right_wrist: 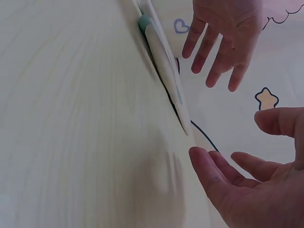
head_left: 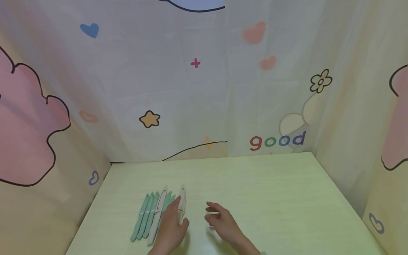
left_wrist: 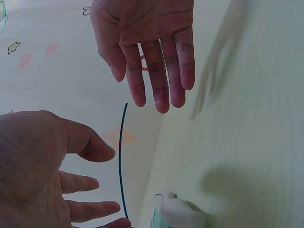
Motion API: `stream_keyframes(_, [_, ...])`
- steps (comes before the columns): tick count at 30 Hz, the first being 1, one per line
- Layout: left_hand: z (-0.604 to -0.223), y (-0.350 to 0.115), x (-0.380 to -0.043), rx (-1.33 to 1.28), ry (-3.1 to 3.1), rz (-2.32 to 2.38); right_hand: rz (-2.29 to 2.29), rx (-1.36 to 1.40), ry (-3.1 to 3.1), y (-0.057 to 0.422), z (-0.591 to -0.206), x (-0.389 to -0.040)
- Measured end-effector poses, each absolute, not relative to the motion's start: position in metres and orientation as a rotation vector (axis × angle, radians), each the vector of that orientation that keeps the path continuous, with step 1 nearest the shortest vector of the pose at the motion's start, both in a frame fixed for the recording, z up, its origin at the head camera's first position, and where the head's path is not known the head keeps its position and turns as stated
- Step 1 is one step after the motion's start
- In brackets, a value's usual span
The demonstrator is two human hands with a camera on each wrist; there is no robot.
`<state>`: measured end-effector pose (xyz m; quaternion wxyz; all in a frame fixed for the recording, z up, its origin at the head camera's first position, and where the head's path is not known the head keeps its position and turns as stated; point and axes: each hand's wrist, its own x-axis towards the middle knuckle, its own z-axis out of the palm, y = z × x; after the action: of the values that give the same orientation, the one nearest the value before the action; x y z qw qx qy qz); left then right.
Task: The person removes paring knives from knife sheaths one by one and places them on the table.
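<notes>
A row of knives lies on the table at the left: several green knives (head_left: pixel 145 216), a long white knife (head_left: pixel 156 219) among them, and a white-covered knife (head_left: pixel 182 200) at the right end. My left hand (head_left: pixel 172 226) hovers over the right part of this row and hides some handles. Its fingers are extended and hold nothing, as the left wrist view also shows. To the right my right hand (head_left: pixel 224 225) is raised above the table, palm inward, with loosely bent fingers and nothing in them. In the right wrist view a white knife with a green end (right_wrist: pixel 164 61) lies beyond the fingers.
The pale wood-grain table (head_left: pixel 271 198) stretches to the right of both hands. A printed curtain (head_left: pixel 191 92) with hearts, stars and the word "good" hangs along the back and both sides of the table.
</notes>
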<state>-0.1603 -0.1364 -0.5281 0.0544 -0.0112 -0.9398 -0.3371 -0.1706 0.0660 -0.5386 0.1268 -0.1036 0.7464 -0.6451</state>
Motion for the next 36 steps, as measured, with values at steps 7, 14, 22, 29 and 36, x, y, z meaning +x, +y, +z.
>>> stream_keyframes(7, [-0.527,-0.147,-0.153,0.063,-2.849,-1.044,-1.952,-0.213,2.019,0.051,-0.540,-0.168])
stream_keyframes(14, [-0.527,-0.149,-0.156,0.212,-2.955,-1.119,-1.965,-0.193,1.884,0.036,-0.545,-0.166])
stream_keyframes(22, [-0.535,-0.150,-0.159,0.326,-3.024,-1.207,-1.885,-0.220,1.798,0.024,-0.551,-0.160])
stream_keyframes(29, [-0.538,-0.149,-0.159,0.334,-3.052,-1.231,-1.887,-0.216,1.749,0.016,-0.556,-0.160])
stream_keyframes(36, [-0.538,-0.147,-0.154,0.228,-3.030,-1.252,-1.899,-0.228,1.690,0.010,-0.555,-0.157])
